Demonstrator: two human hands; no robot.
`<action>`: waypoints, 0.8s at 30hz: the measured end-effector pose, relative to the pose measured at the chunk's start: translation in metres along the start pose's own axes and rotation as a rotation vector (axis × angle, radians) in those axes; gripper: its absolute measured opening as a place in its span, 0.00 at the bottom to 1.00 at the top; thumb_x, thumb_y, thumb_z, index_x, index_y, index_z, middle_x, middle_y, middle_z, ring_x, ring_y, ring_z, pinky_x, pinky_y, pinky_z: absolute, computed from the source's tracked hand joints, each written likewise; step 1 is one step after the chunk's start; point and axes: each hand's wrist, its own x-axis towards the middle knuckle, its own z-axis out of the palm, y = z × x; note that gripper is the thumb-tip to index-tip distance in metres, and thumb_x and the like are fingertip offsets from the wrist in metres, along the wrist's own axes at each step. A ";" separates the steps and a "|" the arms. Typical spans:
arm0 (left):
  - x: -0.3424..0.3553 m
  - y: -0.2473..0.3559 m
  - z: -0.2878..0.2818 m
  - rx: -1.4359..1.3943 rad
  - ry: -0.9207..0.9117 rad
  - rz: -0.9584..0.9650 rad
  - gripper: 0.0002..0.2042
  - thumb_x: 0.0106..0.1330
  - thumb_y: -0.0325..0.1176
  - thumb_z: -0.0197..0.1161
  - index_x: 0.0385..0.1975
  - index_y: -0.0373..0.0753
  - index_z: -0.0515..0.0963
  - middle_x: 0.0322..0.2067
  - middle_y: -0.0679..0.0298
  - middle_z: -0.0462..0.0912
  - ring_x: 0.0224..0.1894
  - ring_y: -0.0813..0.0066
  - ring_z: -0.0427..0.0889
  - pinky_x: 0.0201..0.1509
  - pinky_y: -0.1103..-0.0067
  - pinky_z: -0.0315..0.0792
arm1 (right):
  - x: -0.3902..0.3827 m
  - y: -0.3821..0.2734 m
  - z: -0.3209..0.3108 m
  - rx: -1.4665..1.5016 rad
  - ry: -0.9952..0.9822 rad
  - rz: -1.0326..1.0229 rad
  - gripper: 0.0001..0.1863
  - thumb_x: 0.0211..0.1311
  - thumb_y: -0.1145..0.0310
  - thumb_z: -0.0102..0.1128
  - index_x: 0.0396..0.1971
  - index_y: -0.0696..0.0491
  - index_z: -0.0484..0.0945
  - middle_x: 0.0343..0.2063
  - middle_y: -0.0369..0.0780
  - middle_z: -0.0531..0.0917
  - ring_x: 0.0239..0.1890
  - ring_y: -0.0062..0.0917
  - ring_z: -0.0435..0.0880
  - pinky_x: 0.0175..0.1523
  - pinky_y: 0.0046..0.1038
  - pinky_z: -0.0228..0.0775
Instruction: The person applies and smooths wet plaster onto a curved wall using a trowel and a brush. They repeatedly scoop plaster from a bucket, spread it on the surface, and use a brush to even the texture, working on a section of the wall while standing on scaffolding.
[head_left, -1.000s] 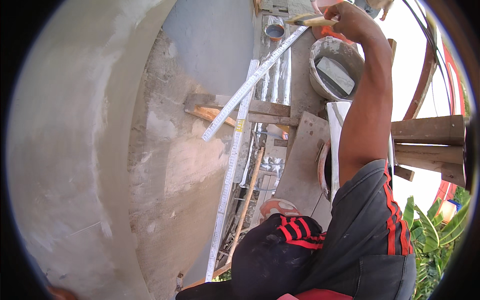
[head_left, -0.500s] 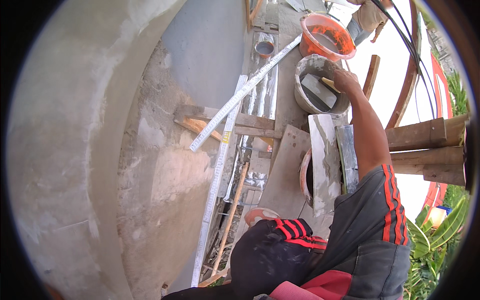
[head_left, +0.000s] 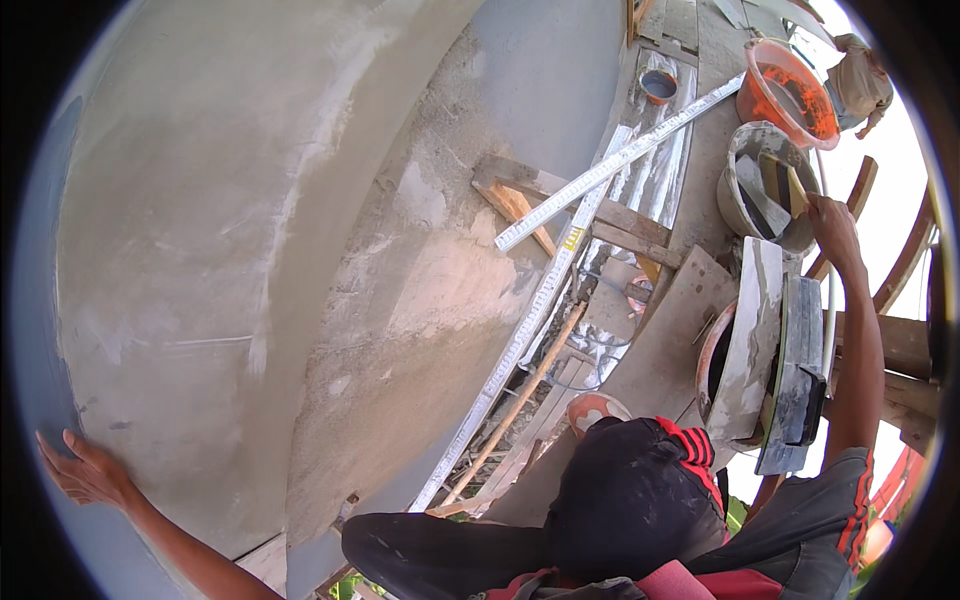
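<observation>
My left hand (head_left: 88,470), at the far lower left, has its fingers spread against the blue-grey edge of the plastered wall (head_left: 170,250). My right hand (head_left: 832,222) grips a pale wooden-handled tool (head_left: 796,188), its dark end down in a grey cement-stained bucket (head_left: 730,205), where a flat pale piece also lies. Just below that bucket, near my forearm, a cement-streaked board (head_left: 745,340) and a grey trowel-like slab with a black handle (head_left: 790,370) lean over a round tub (head_left: 708,350), which they partly hide.
An orange tub (head_left: 750,95) and small bowl (head_left: 659,86) sit farther up the plank scaffold (head_left: 712,280). Two long metal straightedges (head_left: 545,305) cross beside a wooden bracket (head_left: 525,180). A co-worker (head_left: 858,80) is beyond the orange tub. Beams (head_left: 890,340) line the right edge.
My right hand has come down from above, bringing the tool into the grey bucket. My left hand has appeared on the wall, and the view has swung toward the wall.
</observation>
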 end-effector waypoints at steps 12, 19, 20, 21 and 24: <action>0.005 0.003 -0.014 -0.022 -0.024 -0.001 0.38 0.80 0.75 0.39 0.79 0.59 0.70 0.76 0.65 0.71 0.80 0.61 0.62 0.81 0.51 0.50 | -0.002 -0.046 -0.033 0.566 0.284 0.195 0.25 0.87 0.51 0.50 0.68 0.55 0.75 0.37 0.39 0.84 0.31 0.27 0.83 0.42 0.33 0.79; 0.000 0.008 -0.012 -0.014 -0.038 -0.023 0.37 0.81 0.73 0.37 0.79 0.59 0.68 0.77 0.65 0.69 0.82 0.62 0.58 0.80 0.51 0.49 | 0.125 -0.313 -0.027 1.240 0.065 0.054 0.22 0.77 0.66 0.49 0.66 0.55 0.77 0.35 0.52 0.87 0.37 0.47 0.90 0.44 0.47 0.81; -0.002 0.019 -0.006 -0.038 -0.037 -0.046 0.37 0.81 0.73 0.36 0.80 0.59 0.68 0.77 0.64 0.68 0.82 0.62 0.58 0.80 0.51 0.49 | 0.147 -0.330 0.002 1.013 0.465 -0.167 0.24 0.77 0.65 0.49 0.69 0.54 0.74 0.32 0.50 0.84 0.37 0.49 0.88 0.48 0.48 0.79; 0.001 0.020 -0.008 -0.027 -0.045 -0.033 0.36 0.82 0.72 0.36 0.80 0.59 0.68 0.77 0.64 0.68 0.82 0.62 0.57 0.80 0.51 0.49 | 0.137 -0.374 0.017 1.025 0.269 0.043 0.26 0.82 0.55 0.51 0.68 0.57 0.75 0.39 0.47 0.88 0.42 0.37 0.89 0.48 0.38 0.80; 0.013 0.005 -0.020 0.021 -0.082 0.028 0.35 0.83 0.70 0.40 0.80 0.58 0.66 0.79 0.59 0.64 0.83 0.57 0.56 0.80 0.50 0.50 | 0.036 -0.483 0.032 1.224 0.105 -0.001 0.27 0.82 0.58 0.48 0.75 0.50 0.72 0.48 0.53 0.87 0.53 0.52 0.87 0.60 0.51 0.77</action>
